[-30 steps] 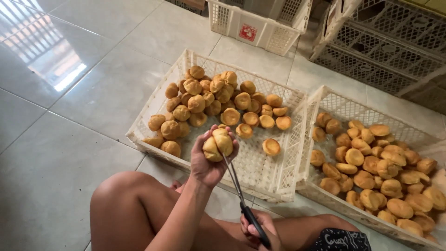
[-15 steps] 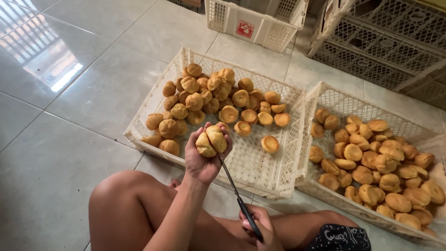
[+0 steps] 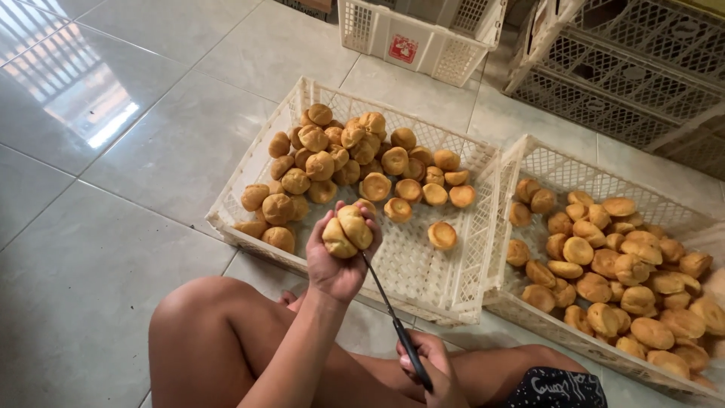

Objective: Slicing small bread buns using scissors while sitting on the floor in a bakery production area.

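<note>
My left hand (image 3: 337, 261) is clamped on two buns (image 3: 347, 230) above the left crate's (image 3: 260, 157) near edge; my right hand (image 3: 432, 370) grips scissors (image 3: 393, 321).

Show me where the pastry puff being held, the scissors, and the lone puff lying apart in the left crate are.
held pastry puff (image 3: 347, 231), head view, on its golden top.
scissors (image 3: 385, 302), head view, midway along the dark blades.
lone puff (image 3: 442, 235), head view, on its centre.
</note>
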